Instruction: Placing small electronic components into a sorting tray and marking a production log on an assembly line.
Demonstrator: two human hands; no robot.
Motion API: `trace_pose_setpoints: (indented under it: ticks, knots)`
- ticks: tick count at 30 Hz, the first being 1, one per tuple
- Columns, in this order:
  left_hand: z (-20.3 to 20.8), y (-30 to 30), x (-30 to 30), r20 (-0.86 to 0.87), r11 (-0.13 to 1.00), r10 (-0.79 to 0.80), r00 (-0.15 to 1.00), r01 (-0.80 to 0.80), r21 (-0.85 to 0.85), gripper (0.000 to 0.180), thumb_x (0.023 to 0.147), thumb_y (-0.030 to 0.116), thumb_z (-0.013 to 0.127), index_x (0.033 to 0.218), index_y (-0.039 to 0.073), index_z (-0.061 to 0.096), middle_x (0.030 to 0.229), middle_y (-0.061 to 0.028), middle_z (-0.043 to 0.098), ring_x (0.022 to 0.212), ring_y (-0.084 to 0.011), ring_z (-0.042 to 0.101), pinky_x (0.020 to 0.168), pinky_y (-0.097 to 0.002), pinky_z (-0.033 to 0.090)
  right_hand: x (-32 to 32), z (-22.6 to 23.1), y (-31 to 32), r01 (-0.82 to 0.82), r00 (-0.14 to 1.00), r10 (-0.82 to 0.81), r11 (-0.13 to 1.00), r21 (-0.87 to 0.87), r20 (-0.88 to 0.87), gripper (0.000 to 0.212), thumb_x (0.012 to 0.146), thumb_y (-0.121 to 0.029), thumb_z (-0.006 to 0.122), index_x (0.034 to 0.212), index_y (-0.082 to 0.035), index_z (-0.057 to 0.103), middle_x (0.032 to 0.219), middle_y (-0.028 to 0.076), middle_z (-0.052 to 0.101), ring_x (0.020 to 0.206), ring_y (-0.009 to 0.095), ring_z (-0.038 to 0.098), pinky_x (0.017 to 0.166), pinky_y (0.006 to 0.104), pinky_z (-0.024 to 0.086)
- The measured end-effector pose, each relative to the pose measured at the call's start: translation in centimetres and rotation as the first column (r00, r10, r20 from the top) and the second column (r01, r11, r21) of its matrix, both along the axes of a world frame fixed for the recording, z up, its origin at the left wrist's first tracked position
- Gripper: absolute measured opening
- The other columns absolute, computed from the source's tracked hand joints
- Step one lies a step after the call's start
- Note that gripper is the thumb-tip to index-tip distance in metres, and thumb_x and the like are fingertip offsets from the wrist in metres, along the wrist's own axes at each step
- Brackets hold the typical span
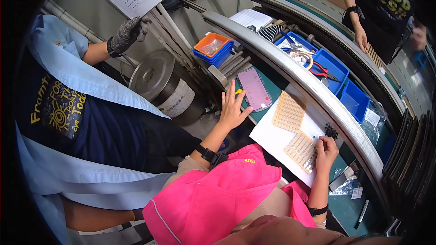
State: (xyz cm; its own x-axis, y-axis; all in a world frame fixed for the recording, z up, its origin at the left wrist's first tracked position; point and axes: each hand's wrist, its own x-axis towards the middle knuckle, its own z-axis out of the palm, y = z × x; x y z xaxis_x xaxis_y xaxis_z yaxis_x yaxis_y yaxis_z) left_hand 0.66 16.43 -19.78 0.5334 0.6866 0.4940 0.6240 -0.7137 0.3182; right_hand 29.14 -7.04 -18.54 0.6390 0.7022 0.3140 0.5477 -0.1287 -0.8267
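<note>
My left hand [232,111] is spread beside a phone [255,89] with a pinkish screen, fingertips at its near left edge. A small yellow piece [238,91] shows at one of those fingers. My right hand [326,153] has its fingers curled together at the right side of a white board [265,131]; whatever is between the fingertips is hidden. Just beyond them lies a pile of tiny black parts [331,131]. Two tan panels with rows of small cells lie on the board, an upper panel [289,110] and a lower panel [299,149] nearest my right hand.
A metal rail [302,75] curves over the bench. Behind it stand blue trays [328,68] with pliers [323,71]. Orange and blue bins [211,46] are at the back left. A marker [362,213] lies right. A gloved person [129,36] stands left; another person [377,13] works far right.
</note>
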Motion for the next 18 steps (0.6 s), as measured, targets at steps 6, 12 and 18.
trace_pose_setpoints:
  ticks: [6, 12, 18]
  knots:
    - [-0.3, -0.7, -0.7, 0.109, 0.984, -0.171, 0.979, 0.166, 0.060, 0.059, 0.090, 0.039, 0.061, 0.131, 0.000, 0.049, 0.127, -0.0223, 0.053, 0.110, -0.0353, 0.055, 0.087, -0.0434, 0.045, 0.1, 0.2, 0.2, 0.010, 1.000, -0.010, 1.000, 0.001, -0.011, 0.011, 0.080, -0.010, 0.063, 0.083, 0.000, 0.065, 0.078, 0.015, 0.063, 0.074, 0.029, 0.063, 0.070, 0.0365, 0.048]
    - [1.3, 0.6, 0.5, 0.174, 0.898, 0.124, 0.977, -0.036, -0.438, 0.051, 0.089, 0.023, 0.065, 0.131, 0.000, 0.049, 0.073, -0.0116, 0.061, 0.064, -0.0249, 0.060, 0.061, -0.0348, 0.048, 0.2, -0.6, 0.6, -0.026, 0.999, 0.026, 0.999, 0.028, 0.025, 0.007, 0.081, -0.001, 0.061, 0.085, 0.004, 0.064, 0.078, 0.008, 0.061, 0.071, 0.014, 0.059, 0.065, 0.0260, 0.045]
    - [6.8, -1.3, 2.6, 0.204, 0.937, -0.037, 0.978, 0.104, -0.333, 0.044, 0.089, 0.022, 0.065, 0.127, 0.002, 0.055, 0.065, -0.0108, 0.061, 0.056, -0.0242, 0.060, 0.056, -0.0339, 0.047, 0.6, -0.9, -0.6, 0.001, 0.998, -0.004, 0.999, 0.033, 0.069, 0.008, 0.081, -0.001, 0.061, 0.086, 0.003, 0.065, 0.078, 0.009, 0.062, 0.070, 0.015, 0.059, 0.065, 0.0262, 0.045]
